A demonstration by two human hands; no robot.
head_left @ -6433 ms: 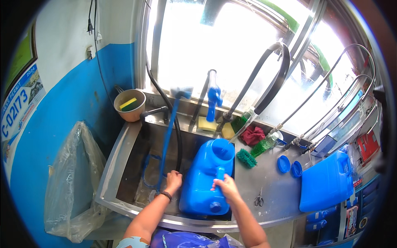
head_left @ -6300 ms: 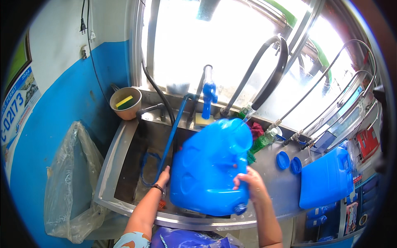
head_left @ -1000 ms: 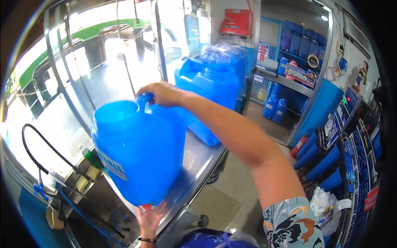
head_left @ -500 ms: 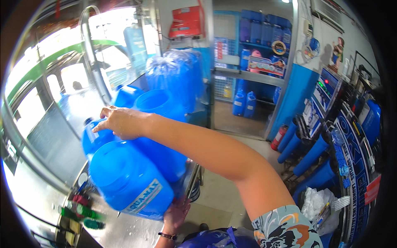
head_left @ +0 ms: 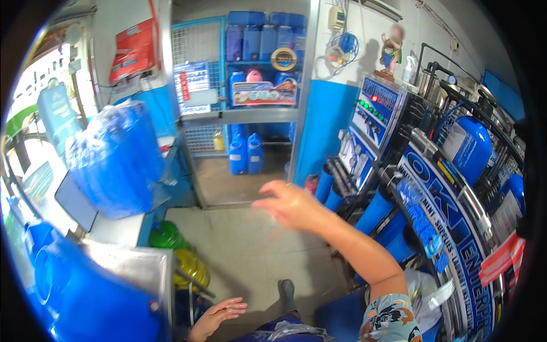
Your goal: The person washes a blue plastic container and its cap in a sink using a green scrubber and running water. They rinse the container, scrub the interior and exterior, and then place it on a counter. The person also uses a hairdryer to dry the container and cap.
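Observation:
My right hand (head_left: pixel 288 206) is in mid-air over the floor, in front of the framed glass door, its fingers a little smeared and apart, with nothing in them. Lower down, my left hand (head_left: pixel 217 317) is open and empty, fingers stretched out, just right of the steel table (head_left: pixel 155 265). Nearest to it are the big blue plastic water containers (head_left: pixel 99 299) crowded at the lower left. Their far side is cut off by the picture's rim.
Blue jugs wrapped in clear plastic (head_left: pixel 117 159) stand at the left. Green (head_left: pixel 165 235) and yellow bottles (head_left: pixel 192 268) sit on the floor beside the table. Blue filter housings (head_left: pixel 373 216) and a lettered panel (head_left: pixel 450 228) line the right. A boot (head_left: pixel 286 296) shows below.
The view has swung to the right. My right hand has left the blue containers and moved over the floor. My left hand has come off the front container's side.

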